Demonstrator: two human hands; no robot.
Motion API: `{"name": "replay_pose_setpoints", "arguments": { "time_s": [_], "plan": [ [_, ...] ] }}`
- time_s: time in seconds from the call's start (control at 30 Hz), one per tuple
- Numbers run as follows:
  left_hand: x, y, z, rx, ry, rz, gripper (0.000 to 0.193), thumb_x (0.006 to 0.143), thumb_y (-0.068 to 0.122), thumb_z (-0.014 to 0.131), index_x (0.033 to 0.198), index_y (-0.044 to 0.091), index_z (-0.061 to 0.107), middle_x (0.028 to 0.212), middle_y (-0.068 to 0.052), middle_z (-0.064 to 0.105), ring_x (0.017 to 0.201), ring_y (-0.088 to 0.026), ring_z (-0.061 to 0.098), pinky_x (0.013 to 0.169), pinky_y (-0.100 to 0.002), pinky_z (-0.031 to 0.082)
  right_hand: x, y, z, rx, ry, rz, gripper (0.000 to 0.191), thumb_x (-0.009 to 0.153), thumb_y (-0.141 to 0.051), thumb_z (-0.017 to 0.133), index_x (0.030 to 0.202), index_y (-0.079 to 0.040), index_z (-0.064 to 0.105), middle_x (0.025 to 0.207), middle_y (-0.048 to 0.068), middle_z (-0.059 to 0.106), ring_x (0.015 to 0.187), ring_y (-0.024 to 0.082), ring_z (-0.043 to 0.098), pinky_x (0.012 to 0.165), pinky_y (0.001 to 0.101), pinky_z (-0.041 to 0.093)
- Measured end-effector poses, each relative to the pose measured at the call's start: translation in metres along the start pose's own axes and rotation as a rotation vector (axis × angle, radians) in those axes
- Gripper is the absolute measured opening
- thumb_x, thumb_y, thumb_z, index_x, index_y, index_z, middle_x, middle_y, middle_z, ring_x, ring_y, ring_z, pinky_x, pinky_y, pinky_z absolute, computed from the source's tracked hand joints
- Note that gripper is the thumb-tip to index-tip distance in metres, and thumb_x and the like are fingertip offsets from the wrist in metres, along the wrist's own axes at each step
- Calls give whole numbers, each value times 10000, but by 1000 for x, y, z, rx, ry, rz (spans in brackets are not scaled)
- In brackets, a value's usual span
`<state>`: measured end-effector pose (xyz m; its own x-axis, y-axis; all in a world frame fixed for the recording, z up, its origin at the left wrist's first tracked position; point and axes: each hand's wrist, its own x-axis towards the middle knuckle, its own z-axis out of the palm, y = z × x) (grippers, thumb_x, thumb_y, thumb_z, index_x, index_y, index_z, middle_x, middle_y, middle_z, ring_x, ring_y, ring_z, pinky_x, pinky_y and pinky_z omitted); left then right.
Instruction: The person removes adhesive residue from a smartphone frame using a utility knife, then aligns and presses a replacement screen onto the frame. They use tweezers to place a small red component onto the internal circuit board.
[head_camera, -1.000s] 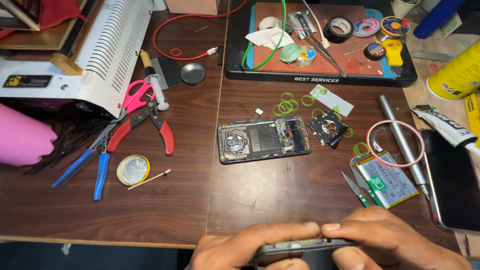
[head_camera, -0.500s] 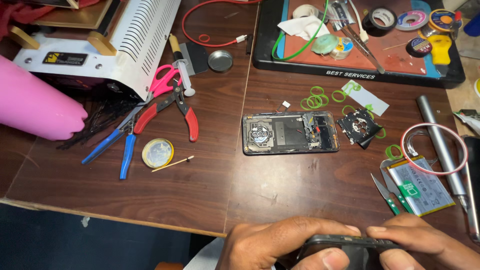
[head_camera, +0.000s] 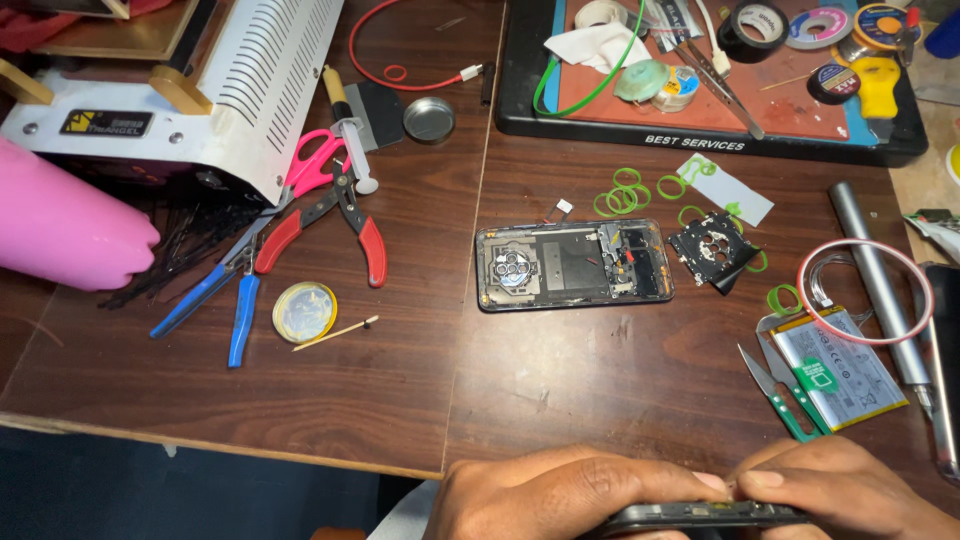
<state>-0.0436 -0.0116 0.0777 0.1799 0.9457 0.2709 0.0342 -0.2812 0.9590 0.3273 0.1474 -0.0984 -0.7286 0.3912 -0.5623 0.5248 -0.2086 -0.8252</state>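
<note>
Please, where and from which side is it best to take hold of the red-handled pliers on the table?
Probably by the two red handles of the red-handled pliers, coming from above at the near, lower end. The handles are spread apart and lie flat on the table, while the dark jaws point up toward the pink scissors, where things are crowded.

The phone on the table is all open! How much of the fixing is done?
Done: the opened phone lies bare, its battery and camera cover out beside it. In hand: both hands, left and right, pinch a thin dark panel by its edges. Left: every loose part lies unfitted.
</note>
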Motion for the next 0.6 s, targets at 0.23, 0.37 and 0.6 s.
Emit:
{"name": "replay_pose_setpoints", "arguments": {
  "time_s": [0.23, 0.37, 0.6],
  "plan": [
    [2, -19, 13, -230, 202, -358, 485, 852, 281, 790, 1294, 99, 705, 1085, -67, 799, 968, -158, 784, 851, -271, 620, -18, -56, 84, -133, 788, -629, 299, 953, -95, 692, 1221, 27, 746, 904, 111, 725, 776, 164, 673, 696, 300, 589],
    [-1, -17, 10, -70, 169, -437, 323, 907, 290, 766, 1156, 90, 817, 886, -73, 837, 788, -149, 797, 689, -288, 603, -22, -85, 87, 120, 793, -530, 352, 956, -82, 663, 1278, 61, 673, 1060, 174, 770, 931, 217, 737, 791, 360, 595],
    [2, -1, 15, 81, 95, -140, 245, 965, 260, 699, 1100, 63, 753, 911, -122, 780, 887, -238, 802, 755, -338, 613, -37, -168, 96, 110, 555, -547, 470, 916, -171, 710, 1319, 54, 623, 1137, 196, 694, 1112, 265, 714, 919, 414, 573]
  ]
}}
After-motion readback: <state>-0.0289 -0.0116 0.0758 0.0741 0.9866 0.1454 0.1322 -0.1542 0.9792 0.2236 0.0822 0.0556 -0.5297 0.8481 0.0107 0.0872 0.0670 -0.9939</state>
